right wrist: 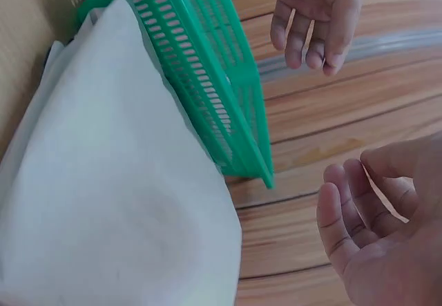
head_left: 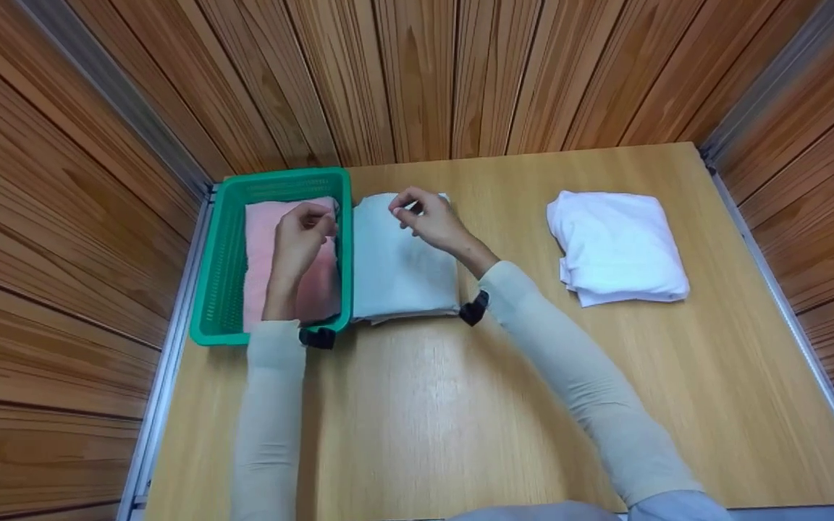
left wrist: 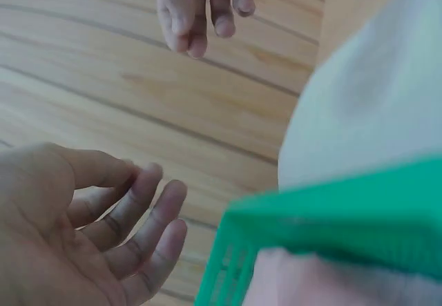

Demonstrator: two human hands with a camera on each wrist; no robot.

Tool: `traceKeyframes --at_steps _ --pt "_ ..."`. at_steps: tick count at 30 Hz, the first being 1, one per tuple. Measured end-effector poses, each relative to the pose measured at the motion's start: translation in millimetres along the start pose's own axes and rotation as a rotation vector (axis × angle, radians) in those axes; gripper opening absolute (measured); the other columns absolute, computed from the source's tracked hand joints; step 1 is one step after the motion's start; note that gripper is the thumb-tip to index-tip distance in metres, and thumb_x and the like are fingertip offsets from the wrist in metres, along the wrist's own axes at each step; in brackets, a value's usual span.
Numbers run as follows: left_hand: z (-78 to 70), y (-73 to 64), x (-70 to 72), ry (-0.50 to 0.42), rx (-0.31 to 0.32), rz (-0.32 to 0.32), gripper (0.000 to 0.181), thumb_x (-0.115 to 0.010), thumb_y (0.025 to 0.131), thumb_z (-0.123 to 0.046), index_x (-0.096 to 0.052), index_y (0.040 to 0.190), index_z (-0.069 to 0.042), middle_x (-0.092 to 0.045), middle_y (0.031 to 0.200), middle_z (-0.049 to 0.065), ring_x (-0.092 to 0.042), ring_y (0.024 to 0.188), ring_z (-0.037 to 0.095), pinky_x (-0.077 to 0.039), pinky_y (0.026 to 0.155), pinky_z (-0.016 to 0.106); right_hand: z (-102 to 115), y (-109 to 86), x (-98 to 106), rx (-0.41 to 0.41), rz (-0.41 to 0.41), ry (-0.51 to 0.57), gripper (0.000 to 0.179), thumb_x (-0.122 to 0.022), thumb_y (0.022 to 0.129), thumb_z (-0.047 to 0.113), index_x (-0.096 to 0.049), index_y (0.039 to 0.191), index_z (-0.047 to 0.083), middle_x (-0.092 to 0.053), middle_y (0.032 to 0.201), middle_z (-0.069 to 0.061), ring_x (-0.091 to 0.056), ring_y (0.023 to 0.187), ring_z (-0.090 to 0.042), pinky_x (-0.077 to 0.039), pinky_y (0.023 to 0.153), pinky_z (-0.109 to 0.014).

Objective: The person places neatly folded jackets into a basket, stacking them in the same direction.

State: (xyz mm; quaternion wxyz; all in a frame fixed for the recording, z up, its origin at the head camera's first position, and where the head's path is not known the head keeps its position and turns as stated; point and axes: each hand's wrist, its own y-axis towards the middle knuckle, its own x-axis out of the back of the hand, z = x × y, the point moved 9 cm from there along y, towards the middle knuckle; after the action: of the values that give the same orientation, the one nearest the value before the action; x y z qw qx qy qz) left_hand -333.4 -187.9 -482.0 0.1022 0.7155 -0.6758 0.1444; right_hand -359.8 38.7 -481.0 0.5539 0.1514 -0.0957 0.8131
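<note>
My left hand (head_left: pixel 298 242) hovers over a folded pink cloth (head_left: pixel 266 239) in a green plastic basket (head_left: pixel 203 289). Its fingers are loosely bent, with the thumb near the index fingertip and nothing held. To the right, my right hand (head_left: pixel 428 217) is above a pale grey-white folded cloth (head_left: pixel 402 275) that lies against the basket's right side. The right wrist view shows its fingers (right wrist: pixel 335 226) relaxed and holding nothing. Both hands appear raised off the cloths. The left wrist view catches only a corner of the pink cloth (left wrist: pixel 297 278), blurred.
A folded white cloth (head_left: pixel 620 246) lies apart on the right of the wooden table (head_left: pixel 417 420). Wood-plank walls (head_left: pixel 424 79) enclose the back and sides, with metal rails (head_left: pixel 163 405) along the table's sides.
</note>
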Motion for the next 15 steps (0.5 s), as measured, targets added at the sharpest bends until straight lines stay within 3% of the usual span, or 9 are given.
traceKeyframes --at_steps 4,7,11,15 --pt "-14.8 -1.4 -17.9 -0.046 -0.05 0.006 0.019 -0.062 0.108 -0.017 -0.072 0.117 -0.004 -0.072 0.103 0.014 -0.073 0.095 0.025 -0.062 0.09 0.042 -6 -8.5 23 -0.023 -0.064 -0.001 0.019 -0.059 0.111 0.02 -0.068 0.122 0.008 -0.066 0.111 -0.008 -0.066 0.096 -0.026 -0.056 0.076 -0.032" --pt "-23.3 -1.2 -33.5 -0.065 -0.073 0.016 0.021 -0.062 0.108 -0.016 -0.073 0.116 -0.001 -0.074 0.098 0.015 -0.075 0.088 0.023 -0.062 0.084 0.038 -9 -15.0 40 -0.029 -0.102 0.011 0.02 -0.059 0.111 0.021 -0.069 0.123 0.008 -0.066 0.114 -0.011 -0.066 0.094 -0.025 -0.057 0.079 -0.04" --pt "-32.0 -2.0 -57.2 -0.085 -0.098 0.038 0.021 -0.061 0.109 -0.016 -0.074 0.115 0.0 -0.075 0.095 0.014 -0.075 0.084 0.021 -0.061 0.076 0.03 -15 -24.0 64 -0.029 -0.143 0.024 0.024 -0.06 0.11 0.022 -0.068 0.125 0.005 -0.066 0.113 -0.012 -0.064 0.091 -0.02 -0.056 0.074 -0.031" --pt "-40.3 -5.6 -84.5 -0.12 -0.124 0.079 0.02 -0.06 0.109 -0.015 -0.074 0.112 -0.001 -0.075 0.093 0.014 -0.076 0.083 0.022 -0.062 0.079 0.037 -22 -36.1 86 -0.025 -0.168 0.019 0.029 -0.058 0.111 0.023 -0.067 0.128 0.001 -0.066 0.114 -0.013 -0.063 0.089 -0.015 -0.053 0.069 -0.023"
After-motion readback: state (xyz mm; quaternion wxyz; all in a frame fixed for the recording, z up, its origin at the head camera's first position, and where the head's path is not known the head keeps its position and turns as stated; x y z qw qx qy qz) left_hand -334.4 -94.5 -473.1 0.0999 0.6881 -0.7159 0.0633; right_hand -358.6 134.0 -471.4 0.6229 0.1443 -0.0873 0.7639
